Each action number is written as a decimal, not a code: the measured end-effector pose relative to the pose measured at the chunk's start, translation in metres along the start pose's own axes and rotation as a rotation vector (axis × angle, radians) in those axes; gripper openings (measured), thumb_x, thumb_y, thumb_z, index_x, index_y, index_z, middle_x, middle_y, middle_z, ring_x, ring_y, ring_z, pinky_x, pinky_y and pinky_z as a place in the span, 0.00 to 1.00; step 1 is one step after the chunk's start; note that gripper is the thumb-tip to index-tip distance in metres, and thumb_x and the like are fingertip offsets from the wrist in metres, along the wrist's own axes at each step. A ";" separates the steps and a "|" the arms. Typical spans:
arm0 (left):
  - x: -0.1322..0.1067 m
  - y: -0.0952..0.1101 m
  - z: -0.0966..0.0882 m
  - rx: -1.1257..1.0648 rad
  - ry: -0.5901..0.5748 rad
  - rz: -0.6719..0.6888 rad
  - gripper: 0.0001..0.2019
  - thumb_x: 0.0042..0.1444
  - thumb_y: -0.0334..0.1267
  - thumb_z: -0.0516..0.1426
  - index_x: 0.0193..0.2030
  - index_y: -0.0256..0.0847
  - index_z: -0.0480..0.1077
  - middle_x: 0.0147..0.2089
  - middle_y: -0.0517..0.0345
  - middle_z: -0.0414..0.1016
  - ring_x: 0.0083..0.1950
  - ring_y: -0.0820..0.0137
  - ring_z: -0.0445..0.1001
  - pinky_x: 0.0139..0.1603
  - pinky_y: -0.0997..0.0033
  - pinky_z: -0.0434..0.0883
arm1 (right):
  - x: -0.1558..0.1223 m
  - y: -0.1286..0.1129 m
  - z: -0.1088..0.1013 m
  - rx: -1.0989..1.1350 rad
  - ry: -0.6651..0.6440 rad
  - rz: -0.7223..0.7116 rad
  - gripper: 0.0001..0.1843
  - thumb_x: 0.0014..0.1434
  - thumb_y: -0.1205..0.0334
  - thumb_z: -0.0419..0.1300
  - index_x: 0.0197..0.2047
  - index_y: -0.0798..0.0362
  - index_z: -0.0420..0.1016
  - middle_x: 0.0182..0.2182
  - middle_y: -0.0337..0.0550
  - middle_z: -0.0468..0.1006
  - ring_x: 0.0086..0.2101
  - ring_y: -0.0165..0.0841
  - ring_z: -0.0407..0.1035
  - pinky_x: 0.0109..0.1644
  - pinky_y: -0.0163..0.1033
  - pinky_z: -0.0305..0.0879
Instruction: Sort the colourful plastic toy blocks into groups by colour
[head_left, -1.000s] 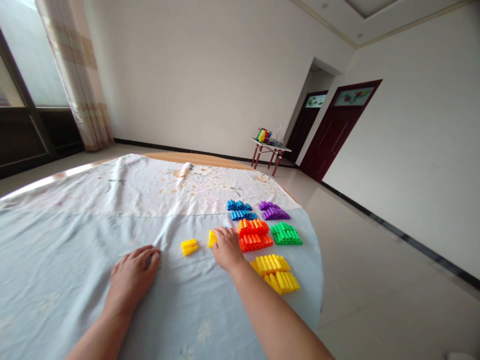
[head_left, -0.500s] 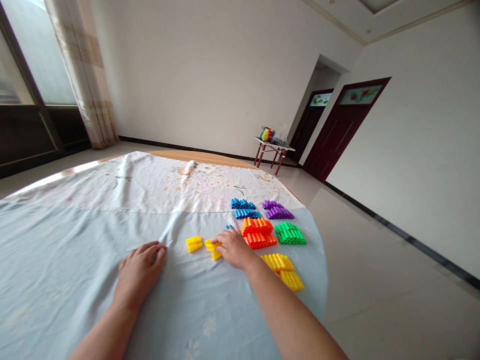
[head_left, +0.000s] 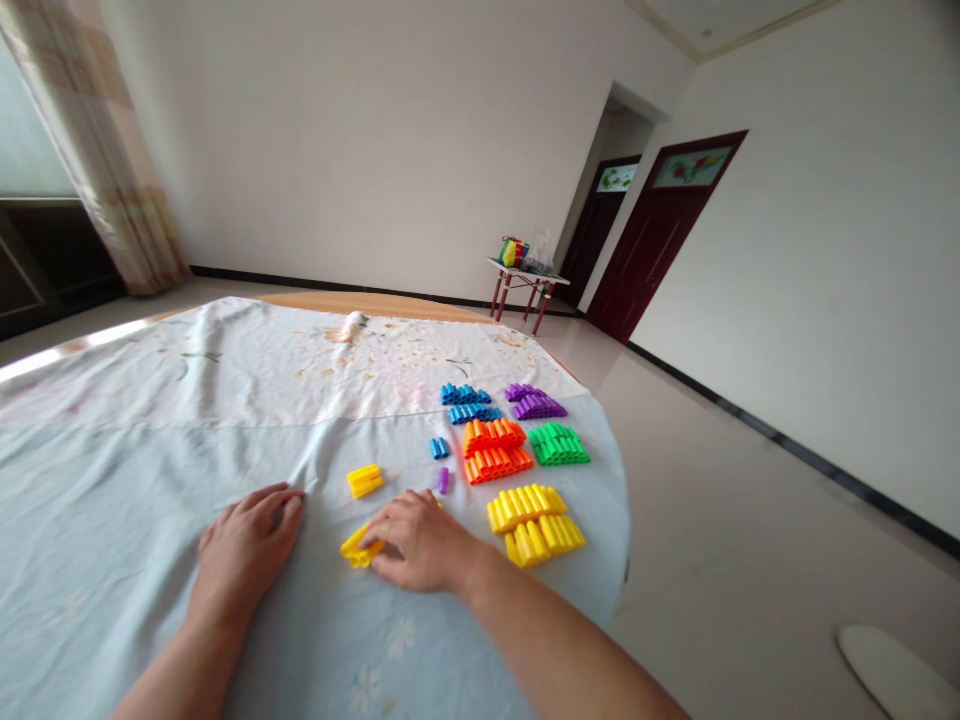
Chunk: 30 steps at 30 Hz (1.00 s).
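Bright, even daylight from 10 o'clock, with a glare strip on the table (head_left: 75,345) at 9. Shadows are soft and focus is sharp. Wide-angle bending at the edges.

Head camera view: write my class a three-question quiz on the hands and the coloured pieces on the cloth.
1. True or false: the left hand lies flat on the cloth, holding nothing.
2. Which pile lies nearest the right hand? A green pile, B yellow pile, C purple pile.
3. What colour are the loose pieces at the right hand's fingertips?
Key: 1 true; 2 B; 3 yellow.
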<state>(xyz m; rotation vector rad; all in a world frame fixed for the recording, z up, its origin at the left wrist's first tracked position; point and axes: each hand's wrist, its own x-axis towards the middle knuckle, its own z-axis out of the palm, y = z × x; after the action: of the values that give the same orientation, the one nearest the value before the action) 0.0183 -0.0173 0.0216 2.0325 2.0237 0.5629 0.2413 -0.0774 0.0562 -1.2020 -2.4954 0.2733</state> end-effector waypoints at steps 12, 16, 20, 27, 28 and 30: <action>0.006 -0.006 0.008 0.033 0.000 -0.012 0.25 0.57 0.51 0.38 0.46 0.47 0.71 0.57 0.58 0.69 0.58 0.60 0.62 0.58 0.55 0.59 | 0.018 0.000 0.013 -0.007 -0.156 -0.040 0.14 0.55 0.55 0.60 0.44 0.49 0.74 0.40 0.39 0.77 0.43 0.35 0.69 0.48 0.39 0.61; 0.007 -0.009 0.011 0.032 0.015 -0.001 0.24 0.57 0.51 0.39 0.46 0.47 0.71 0.56 0.57 0.69 0.57 0.60 0.63 0.58 0.55 0.59 | 0.019 0.002 0.014 0.010 -0.099 -0.086 0.11 0.55 0.62 0.59 0.43 0.52 0.73 0.38 0.42 0.77 0.42 0.33 0.69 0.50 0.37 0.60; 0.008 -0.009 0.011 0.023 0.019 0.010 0.23 0.57 0.50 0.40 0.45 0.46 0.72 0.56 0.55 0.69 0.57 0.59 0.63 0.58 0.55 0.59 | 0.019 0.005 0.016 0.058 0.039 -0.150 0.09 0.55 0.70 0.57 0.42 0.54 0.70 0.42 0.42 0.75 0.47 0.29 0.66 0.55 0.34 0.55; 0.008 -0.007 0.007 0.013 -0.010 -0.008 0.23 0.56 0.52 0.41 0.46 0.47 0.72 0.57 0.56 0.69 0.58 0.56 0.62 0.58 0.51 0.59 | -0.002 0.009 0.016 0.051 0.051 -0.041 0.07 0.52 0.60 0.62 0.36 0.50 0.70 0.50 0.40 0.70 0.49 0.33 0.64 0.54 0.40 0.56; 0.009 -0.006 0.007 0.012 -0.004 -0.008 0.23 0.56 0.52 0.42 0.46 0.47 0.72 0.56 0.55 0.69 0.58 0.56 0.62 0.58 0.51 0.59 | -0.005 0.009 0.015 0.050 0.068 -0.017 0.09 0.52 0.57 0.62 0.35 0.50 0.70 0.50 0.40 0.71 0.49 0.34 0.64 0.54 0.41 0.56; 0.009 -0.006 0.007 0.013 -0.001 -0.007 0.23 0.56 0.53 0.41 0.46 0.47 0.71 0.57 0.55 0.69 0.58 0.55 0.62 0.58 0.50 0.59 | -0.007 0.007 0.015 0.043 0.114 0.032 0.12 0.52 0.53 0.63 0.36 0.50 0.70 0.49 0.41 0.71 0.48 0.34 0.64 0.54 0.41 0.56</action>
<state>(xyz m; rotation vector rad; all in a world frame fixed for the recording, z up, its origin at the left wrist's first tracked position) 0.0162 -0.0076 0.0136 2.0324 2.0380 0.5482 0.2448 -0.0786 0.0384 -1.2062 -2.3636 0.2574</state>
